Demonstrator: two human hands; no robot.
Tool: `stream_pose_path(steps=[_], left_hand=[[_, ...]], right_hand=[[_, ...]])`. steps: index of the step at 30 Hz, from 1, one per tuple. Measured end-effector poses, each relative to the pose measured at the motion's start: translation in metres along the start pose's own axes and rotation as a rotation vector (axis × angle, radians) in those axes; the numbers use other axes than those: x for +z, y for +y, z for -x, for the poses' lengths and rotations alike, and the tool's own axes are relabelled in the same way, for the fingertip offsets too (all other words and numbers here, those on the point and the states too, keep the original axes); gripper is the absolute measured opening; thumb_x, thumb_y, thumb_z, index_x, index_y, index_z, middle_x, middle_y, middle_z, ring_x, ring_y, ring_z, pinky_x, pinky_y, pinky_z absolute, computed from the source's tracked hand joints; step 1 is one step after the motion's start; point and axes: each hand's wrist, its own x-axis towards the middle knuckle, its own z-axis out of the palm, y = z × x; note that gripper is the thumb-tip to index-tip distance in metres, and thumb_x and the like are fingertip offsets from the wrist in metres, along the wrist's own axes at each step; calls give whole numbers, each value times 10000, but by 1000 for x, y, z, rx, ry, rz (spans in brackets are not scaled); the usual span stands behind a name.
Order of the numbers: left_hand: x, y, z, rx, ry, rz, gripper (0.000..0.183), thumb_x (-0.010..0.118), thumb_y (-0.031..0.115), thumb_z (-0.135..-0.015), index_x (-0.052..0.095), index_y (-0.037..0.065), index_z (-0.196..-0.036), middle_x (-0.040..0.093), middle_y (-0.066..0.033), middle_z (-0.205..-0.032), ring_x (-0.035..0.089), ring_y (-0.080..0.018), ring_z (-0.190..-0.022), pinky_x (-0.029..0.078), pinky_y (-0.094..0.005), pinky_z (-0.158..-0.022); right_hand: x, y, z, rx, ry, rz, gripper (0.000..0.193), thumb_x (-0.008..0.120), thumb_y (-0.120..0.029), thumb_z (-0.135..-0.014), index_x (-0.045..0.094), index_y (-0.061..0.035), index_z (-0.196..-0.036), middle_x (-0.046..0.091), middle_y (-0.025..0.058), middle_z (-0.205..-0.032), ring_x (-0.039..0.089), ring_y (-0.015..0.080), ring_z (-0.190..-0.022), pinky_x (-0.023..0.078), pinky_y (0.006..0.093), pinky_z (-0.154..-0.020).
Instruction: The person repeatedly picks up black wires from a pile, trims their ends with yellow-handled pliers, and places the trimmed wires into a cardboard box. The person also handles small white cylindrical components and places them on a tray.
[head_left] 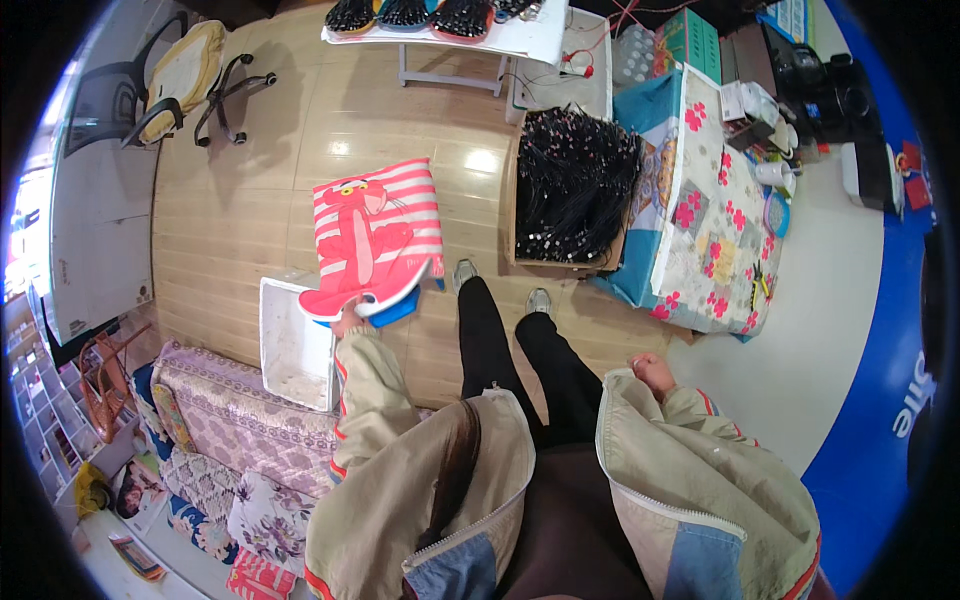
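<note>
My left hand (347, 320) is closed on the near edge of a square cushion (370, 225) with pink and white stripes and a pink cartoon animal on it. The cushion's near edge curls up by my fingers, showing a white underside. Below that edge a blue thing (397, 309) sticks out, mostly covered, so its kind cannot be told. Out to the right, my right hand (655, 376) hangs beside my open beige jacket, its fingers curled in. Whether anything is inside them is hidden.
A white box (292, 345) stands left of the cushion, by a patterned sofa (245, 390). Ahead right, a carton (512, 215) holds many black cables (575, 185), beside a cloth-covered table (705, 255). A white table (540, 38) and a wheeled chair (185, 80) stand farther off.
</note>
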Motion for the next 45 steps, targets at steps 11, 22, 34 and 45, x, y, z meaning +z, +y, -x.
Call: stream_pose_path(steps=[11,22,34,45], left_hand=[[-48,8,-47,128,283,-358,445,702,72,-678,581,-84,-1078,650,-214,-1024,642,-305,-898,506,-395,-815],[-43,24,-50,-37,408,-439,422,681,82,-689,589,-69,-1072,651,-213,-1017,637,-318,-910,505,-404,-817],[34,63,-71,-107,481,-575,397,658,92,-701,598,-52,-1066,653,-211,-1010,633,-331,-923,503,-413,-820],[65,89,-72,-144,479,-770,377,636,102,-712,606,-37,-1060,655,-210,-1003,628,-344,-935,501,-422,-823]], right_hand=[[94,-102,-11,59,-28,336,178,474,-154,-917,598,-59,-1003,666,74,-864,634,148,-737,459,289,-606],[94,-217,-14,48,9,591,157,561,-179,-874,647,-49,-861,606,30,-704,550,118,-602,430,259,-511],[231,-561,-80,-397,-160,487,157,490,-66,-922,588,-13,-1033,637,61,-848,584,127,-749,468,256,-657],[384,-805,82,-1208,-914,-515,339,549,-74,-852,473,2,-1174,596,134,-959,545,191,-886,456,310,-800]])
